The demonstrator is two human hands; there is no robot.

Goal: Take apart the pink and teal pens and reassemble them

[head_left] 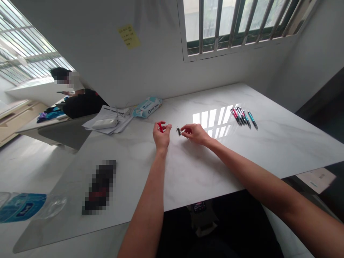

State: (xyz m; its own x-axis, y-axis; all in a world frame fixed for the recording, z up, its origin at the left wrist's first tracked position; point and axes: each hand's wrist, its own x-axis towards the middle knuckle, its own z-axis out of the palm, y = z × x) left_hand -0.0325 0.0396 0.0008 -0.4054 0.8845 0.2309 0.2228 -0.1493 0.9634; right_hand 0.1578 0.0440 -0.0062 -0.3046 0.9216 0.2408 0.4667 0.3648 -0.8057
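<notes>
My left hand (161,138) is above the white marbled tabletop, its fingers curled around a red pen barrel (160,127). To its right lie small dark pen parts (178,131), close together on the table. My right hand (195,133) reaches in from the right beside these parts. Its fingers are bent, the index finger and thumb apart at the tips, and I see nothing between them. Several pens (243,117) with red, black and teal barrels lie in a group farther right.
A wipes packet (147,107) and papers (107,123) with a white device lie at the back left. A blurred dark object (100,187) and a plastic bottle (25,207) are at the left. Another person (77,84) sits at the far left, beyond the partition.
</notes>
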